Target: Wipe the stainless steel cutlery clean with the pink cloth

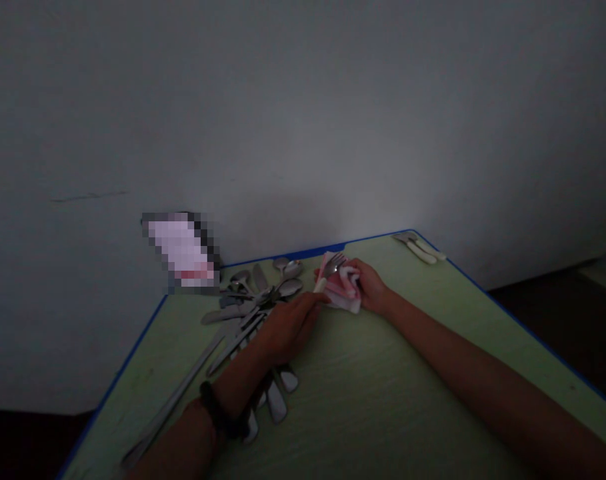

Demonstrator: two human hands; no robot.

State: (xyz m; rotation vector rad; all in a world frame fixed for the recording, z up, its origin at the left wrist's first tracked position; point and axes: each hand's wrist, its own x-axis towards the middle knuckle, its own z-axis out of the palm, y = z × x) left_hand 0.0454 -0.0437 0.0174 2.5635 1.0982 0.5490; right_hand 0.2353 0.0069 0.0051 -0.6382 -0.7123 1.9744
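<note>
A fork (335, 263) with a pale handle lies against a pink and white cloth (343, 293), its tines pointing away from me. My left hand (291, 325) is closed on the fork's handle, over the right side of a cutlery pile. The cloth is bunched in my right hand (370, 283), whose fingers curl behind it and are partly hidden. Spoons (289, 288), table knives (227, 313) and other metal cutlery overlap in the pile beside and beneath my left forearm.
Two pale-handled utensils (421, 251) lie at the table's far right corner. A pixelated, phone-like object (180, 250) leans on the wall at the back left. Long metal tongs or a similar utensil (177, 393) stretch along the left. The green table (407, 400) has a blue edge and meets the wall.
</note>
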